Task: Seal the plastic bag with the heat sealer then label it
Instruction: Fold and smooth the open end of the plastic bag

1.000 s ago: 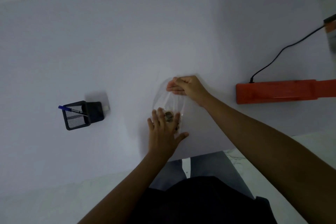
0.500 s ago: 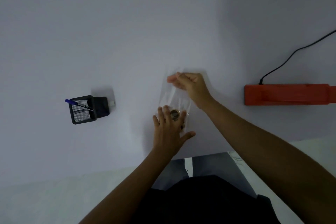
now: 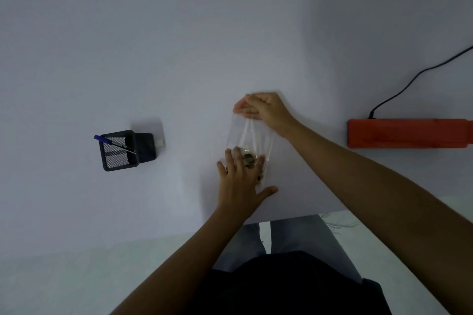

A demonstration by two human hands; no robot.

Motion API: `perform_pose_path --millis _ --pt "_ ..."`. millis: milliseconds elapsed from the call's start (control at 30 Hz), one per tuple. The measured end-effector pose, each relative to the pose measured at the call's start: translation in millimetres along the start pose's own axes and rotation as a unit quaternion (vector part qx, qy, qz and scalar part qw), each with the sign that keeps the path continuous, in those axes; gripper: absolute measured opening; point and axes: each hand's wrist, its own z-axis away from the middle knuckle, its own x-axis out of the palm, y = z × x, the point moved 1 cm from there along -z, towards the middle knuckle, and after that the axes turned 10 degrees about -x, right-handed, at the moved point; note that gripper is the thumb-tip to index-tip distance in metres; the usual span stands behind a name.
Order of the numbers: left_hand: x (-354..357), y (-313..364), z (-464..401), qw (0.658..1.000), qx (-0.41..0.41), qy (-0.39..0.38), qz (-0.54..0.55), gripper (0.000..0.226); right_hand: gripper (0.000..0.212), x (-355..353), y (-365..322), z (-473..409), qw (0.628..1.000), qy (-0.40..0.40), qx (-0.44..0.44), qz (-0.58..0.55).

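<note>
A clear, thin plastic bag lies flat on the smooth pale tabletop, near the table's near edge and a little right of centre; its film is glossy and creased, with white streaks of glare running along its length; small brown, rounded pieces sit bunched at its near end. The left hand rests on that near end, fingers straight and spread, palm down, pressing the bag to the table without curling round it. The right hand holds the far end of the bag, fingers curled and pinching the film's edge. Well to the right lies a long, boxy orange-red heat sealer with a matte casing; a thin black cord curves away from its far left corner. Well to the left stands a square black wire-mesh pen holder; a blue-capped pen leans across its open top.
</note>
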Motion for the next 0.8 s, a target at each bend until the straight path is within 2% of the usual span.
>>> perform_pose_path --millis 300,533,700,800 --pt "2.6 -0.1 1.7 1.000 -0.003 -0.007 0.008 0.093 0.038 0.5 -16.6 -16.5 0.995 0.076 -0.042 -0.038" --pt "5.0 -0.5 -1.2 1.000 -0.006 -0.002 0.013 0.097 0.038 32.9 19.1 42.7 0.998 -0.051 0.035 -0.032" --pt "5.2 0.1 -1.7 1.000 -0.004 -0.008 0.020 0.095 0.038 25.1 17.2 20.2 0.999 -0.031 0.027 -0.025" --pt "4.1 0.7 0.3 1.000 -0.002 -0.003 0.022 0.093 0.039 13.6 4.9 -7.6 0.999 0.008 0.008 -0.029"
